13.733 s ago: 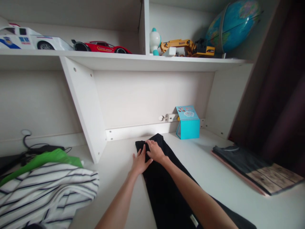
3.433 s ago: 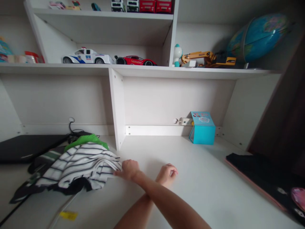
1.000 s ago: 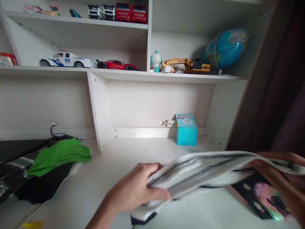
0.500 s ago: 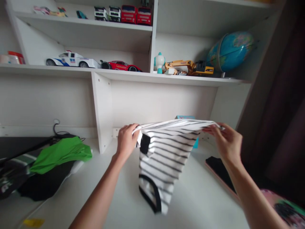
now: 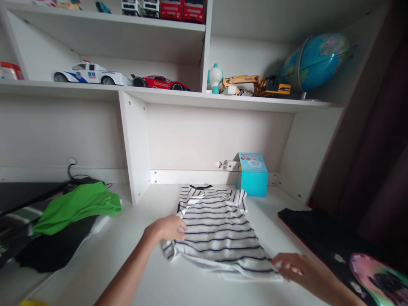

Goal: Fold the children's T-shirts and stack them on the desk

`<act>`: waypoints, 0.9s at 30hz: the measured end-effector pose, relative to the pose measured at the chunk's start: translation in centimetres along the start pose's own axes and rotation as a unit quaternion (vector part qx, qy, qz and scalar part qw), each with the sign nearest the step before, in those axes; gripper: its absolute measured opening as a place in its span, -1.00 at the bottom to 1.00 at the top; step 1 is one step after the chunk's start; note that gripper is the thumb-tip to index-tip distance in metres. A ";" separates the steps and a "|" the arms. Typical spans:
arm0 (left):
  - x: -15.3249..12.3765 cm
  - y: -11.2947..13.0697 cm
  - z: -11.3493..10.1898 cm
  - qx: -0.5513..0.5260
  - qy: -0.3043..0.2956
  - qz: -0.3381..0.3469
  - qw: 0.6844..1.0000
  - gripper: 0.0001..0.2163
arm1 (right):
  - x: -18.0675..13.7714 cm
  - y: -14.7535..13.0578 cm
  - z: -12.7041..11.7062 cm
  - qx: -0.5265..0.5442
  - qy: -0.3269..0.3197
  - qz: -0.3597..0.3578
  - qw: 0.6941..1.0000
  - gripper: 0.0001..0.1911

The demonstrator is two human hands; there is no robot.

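A white T-shirt with dark stripes [image 5: 219, 229] lies spread on the white desk, its dark-trimmed neckline toward the back wall. At the shirt's left edge, my left hand [image 5: 168, 228] has its fingers curled on the cloth. The fabric is bunched and folded over there, and part of a sleeve sticks out below the hand. My right hand [image 5: 293, 267] pinches the near right corner of the shirt between thumb and fingers.
A blue desk calendar [image 5: 254, 176] stands behind the shirt's right side. Green cloth [image 5: 79, 206] and dark clothes lie at left. A folded black garment [image 5: 314, 231] with a colourful print lies at right. Toy cars [image 5: 159, 83], a toy excavator [image 5: 258, 84] and a globe [image 5: 321, 61] sit on the shelves above.
The striped T-shirt was held up hanging between both hands; now it lies flat on the desk. Both hands have come down and nearer, and the calendar shows fully.
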State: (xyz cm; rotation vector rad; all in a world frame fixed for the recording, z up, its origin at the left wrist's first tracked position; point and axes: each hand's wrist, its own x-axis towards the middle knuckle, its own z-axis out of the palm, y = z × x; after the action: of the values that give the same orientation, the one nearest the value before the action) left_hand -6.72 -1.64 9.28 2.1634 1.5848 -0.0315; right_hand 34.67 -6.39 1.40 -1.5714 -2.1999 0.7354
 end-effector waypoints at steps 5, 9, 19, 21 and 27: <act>4.8 -0.3 1.1 0.061 0.159 -0.023 0.985 -0.69 | 5.0 -1.8 0.2 -0.061 0.068 -0.008 0.996 -0.56; 8.4 -0.9 2.6 0.081 0.203 -0.069 0.973 -0.59 | 10.9 -3.6 3.1 -0.150 0.088 0.008 0.985 -0.51; 12.4 -6.6 1.3 -0.050 0.274 -0.131 0.952 -0.87 | 14.4 -4.4 8.0 -0.206 0.095 0.082 0.971 -0.46; 11.2 -9.4 -0.4 -0.068 0.283 -0.178 0.940 -0.83 | 14.3 -4.1 8.1 -0.219 0.095 0.085 0.967 -0.46; 8.0 -11.2 -2.9 -0.036 0.338 -0.352 0.872 -0.57 | 14.8 -3.6 8.1 -0.227 0.081 0.083 0.967 -0.45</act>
State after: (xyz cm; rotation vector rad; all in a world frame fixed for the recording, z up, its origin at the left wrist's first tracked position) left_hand -14.88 9.24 5.83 1.4764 2.6393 0.6047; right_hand 22.53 4.94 -3.37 -1.9686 -2.2366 0.1318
